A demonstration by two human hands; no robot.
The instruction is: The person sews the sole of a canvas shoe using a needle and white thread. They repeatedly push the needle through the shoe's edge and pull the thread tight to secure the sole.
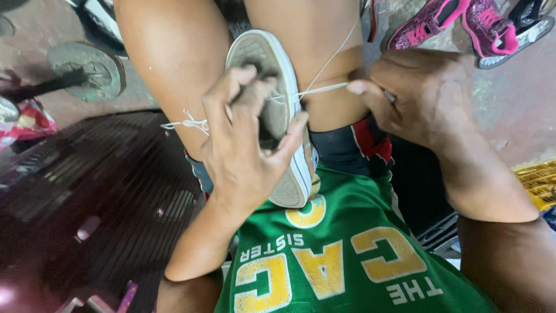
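Pink sneakers lie on the floor beyond the knees. The left hand clamps its grip around the white shoe held between the thighs; the right hand pinches the white thread taut beside it.

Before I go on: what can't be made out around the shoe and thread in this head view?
- Shoe upper: hidden by left hand.
- Needle: right hand fingertips cover any; too small to tell.
- Thread far end: runs off the top edge.
- Pink shoes: cut by the top edge.
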